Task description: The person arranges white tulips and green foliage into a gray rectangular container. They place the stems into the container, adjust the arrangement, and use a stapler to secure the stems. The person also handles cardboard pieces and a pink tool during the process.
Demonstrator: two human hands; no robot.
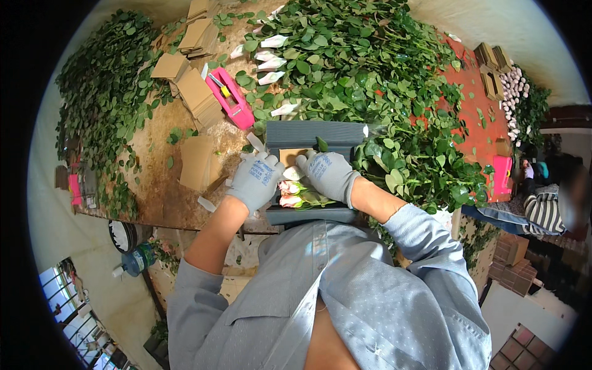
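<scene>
In front of me lies a dark grey ridged tray (314,137) with raised far and near sides. Inside it, pink rosebuds (290,201) point left, with their green stems running to the right. A pale rose (293,173) lies just beyond them, between my gloved hands, and past it is a brown cardboard piece (293,155). My left hand (254,180) is closed at the tray's left end, beside the bud tips; what its fingers hold is hidden. My right hand (328,177) curls over the pale rose's stem side, closed on that rose.
Leafy rose stems (357,61) are heaped beyond and right of the tray. A pink tape dispenser (231,98) stands beside stacked cardboard pieces (197,95) on the left, with another cardboard stack (197,163) nearer. A person in a striped top (544,208) is at far right.
</scene>
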